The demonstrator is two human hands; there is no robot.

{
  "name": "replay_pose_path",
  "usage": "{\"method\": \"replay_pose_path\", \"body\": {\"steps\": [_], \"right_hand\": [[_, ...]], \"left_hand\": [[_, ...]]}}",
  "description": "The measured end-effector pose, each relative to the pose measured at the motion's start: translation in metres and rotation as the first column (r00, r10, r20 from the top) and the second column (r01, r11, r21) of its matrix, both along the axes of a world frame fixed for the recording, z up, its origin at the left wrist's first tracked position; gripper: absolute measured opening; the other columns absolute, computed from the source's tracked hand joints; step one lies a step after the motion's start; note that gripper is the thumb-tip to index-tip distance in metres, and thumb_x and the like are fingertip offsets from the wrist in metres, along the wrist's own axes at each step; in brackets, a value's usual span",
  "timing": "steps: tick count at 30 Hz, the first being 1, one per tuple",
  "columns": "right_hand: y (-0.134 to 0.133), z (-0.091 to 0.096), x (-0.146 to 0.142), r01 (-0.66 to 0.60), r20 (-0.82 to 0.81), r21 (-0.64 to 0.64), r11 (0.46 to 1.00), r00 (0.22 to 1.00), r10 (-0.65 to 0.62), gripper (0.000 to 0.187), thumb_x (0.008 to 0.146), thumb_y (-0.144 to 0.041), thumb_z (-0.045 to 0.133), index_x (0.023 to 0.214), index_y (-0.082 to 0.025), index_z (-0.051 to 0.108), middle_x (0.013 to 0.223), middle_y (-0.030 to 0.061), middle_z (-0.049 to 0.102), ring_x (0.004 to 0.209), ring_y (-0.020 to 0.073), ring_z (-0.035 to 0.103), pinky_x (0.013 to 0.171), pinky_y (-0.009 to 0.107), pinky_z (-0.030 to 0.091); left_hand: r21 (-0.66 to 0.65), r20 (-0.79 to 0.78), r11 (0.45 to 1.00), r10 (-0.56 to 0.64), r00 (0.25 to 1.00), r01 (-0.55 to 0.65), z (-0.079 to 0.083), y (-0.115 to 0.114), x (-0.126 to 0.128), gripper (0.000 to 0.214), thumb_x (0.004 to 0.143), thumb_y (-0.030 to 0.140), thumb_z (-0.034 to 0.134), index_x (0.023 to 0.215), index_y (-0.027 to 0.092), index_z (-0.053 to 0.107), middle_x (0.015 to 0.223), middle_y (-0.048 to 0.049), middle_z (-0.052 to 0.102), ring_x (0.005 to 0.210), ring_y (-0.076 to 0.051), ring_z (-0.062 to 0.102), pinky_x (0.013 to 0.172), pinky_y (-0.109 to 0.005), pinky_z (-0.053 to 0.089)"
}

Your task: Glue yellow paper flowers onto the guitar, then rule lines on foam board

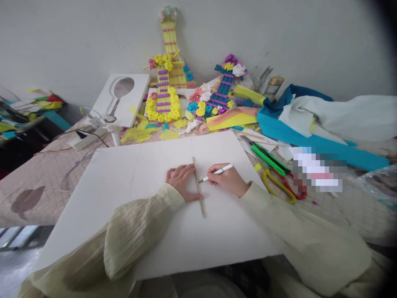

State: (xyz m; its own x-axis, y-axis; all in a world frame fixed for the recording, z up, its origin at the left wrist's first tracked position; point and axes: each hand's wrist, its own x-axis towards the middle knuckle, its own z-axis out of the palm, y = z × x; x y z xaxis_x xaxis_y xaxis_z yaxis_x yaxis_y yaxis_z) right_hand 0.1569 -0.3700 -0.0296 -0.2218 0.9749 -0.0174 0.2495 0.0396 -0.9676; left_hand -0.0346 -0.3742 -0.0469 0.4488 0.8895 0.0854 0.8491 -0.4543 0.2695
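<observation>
A large white board (149, 174) lies flat on the table in front of me. My left hand (181, 180) rests on it with fingers spread flat, pressing down a thin wooden stick (199, 192) that runs away from me. My right hand (225, 180) is closed round a white and green pen (217, 172), whose tip touches the board just right of the stick. Both arms wear pale cream sleeves.
Paper guitars with coloured flowers (164, 95) lean against the wall behind the board. A cut-out white board (124, 97) stands at the back left. Green cutters (268, 159), yellow and red scissors (283, 188) and blue and white paper sheets (313, 124) lie to the right.
</observation>
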Motion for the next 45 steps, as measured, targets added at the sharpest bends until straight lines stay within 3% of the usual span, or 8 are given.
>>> {"method": "replay_pose_path", "body": {"steps": [17,38,45], "right_hand": [[-0.032,0.005,0.005,-0.072,0.067,-0.034,0.997,0.995,0.074,0.011,0.066,-0.019,0.052,0.059,-0.016,0.059,0.050,-0.0010,0.056,0.047,0.0106,0.048,0.045,0.020,0.036],[-0.055,0.004,0.007,-0.094,0.019,-0.106,0.990,0.995,0.096,0.009,0.065,-0.019,0.054,0.060,-0.015,0.060,0.050,0.0010,0.056,0.046,0.0109,0.049,0.044,0.020,0.038],[-0.061,0.011,0.026,0.083,-0.163,-0.102,0.991,0.982,-0.099,0.015,0.064,-0.029,0.059,0.062,-0.014,0.057,0.049,0.0024,0.056,0.045,0.0126,0.050,0.044,0.023,0.041]], "left_hand": [[-0.029,-0.005,1.000,-0.006,1.000,0.006,0.004,0.001,0.000,0.092,0.048,0.073,0.058,0.126,0.028,0.035,0.136,-0.0026,0.037,0.123,-0.029,0.031,0.098,-0.050,0.019],[-0.037,0.008,0.999,-0.011,1.000,0.011,0.005,0.003,-0.001,0.084,0.051,0.068,0.060,0.123,0.031,0.038,0.136,-0.0023,0.038,0.122,-0.030,0.031,0.098,-0.052,0.018],[-0.024,-0.013,0.999,-0.026,1.000,0.026,0.005,0.001,-0.001,0.090,0.051,0.070,0.058,0.128,0.030,0.032,0.139,-0.0028,0.034,0.124,-0.030,0.028,0.099,-0.050,0.018]]}}
